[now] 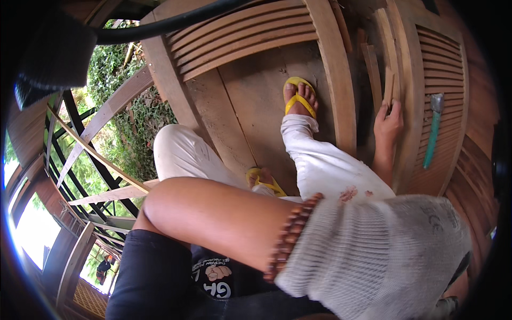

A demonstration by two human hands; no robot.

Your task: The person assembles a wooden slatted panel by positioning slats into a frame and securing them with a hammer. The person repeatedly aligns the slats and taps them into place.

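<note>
My left forearm crosses in front of me to the right, with a brown beaded bracelet (293, 237) at the wrist. My left hand (394, 250) wears a grey knitted glove; its fingers are turned away at the right edge and hidden. Beyond my knee, my bare right hand (388, 124) is closed round the near end of a narrow wooden strip (390, 88). That strip lies along the inner side of a wooden frame piece (408, 101). To the right of this hand, a hammer (433, 130) with a green handle and grey head rests on a slatted wooden panel (445, 69).
Another slatted panel (245, 40) lies ahead, with a long side rail (336, 80). Loose wooden strips (373, 72) lie between the panels. My feet, in yellow flip-flops (298, 82), stand on brown boards (213, 101). Timber beams (114, 104) and greenery are at the left.
</note>
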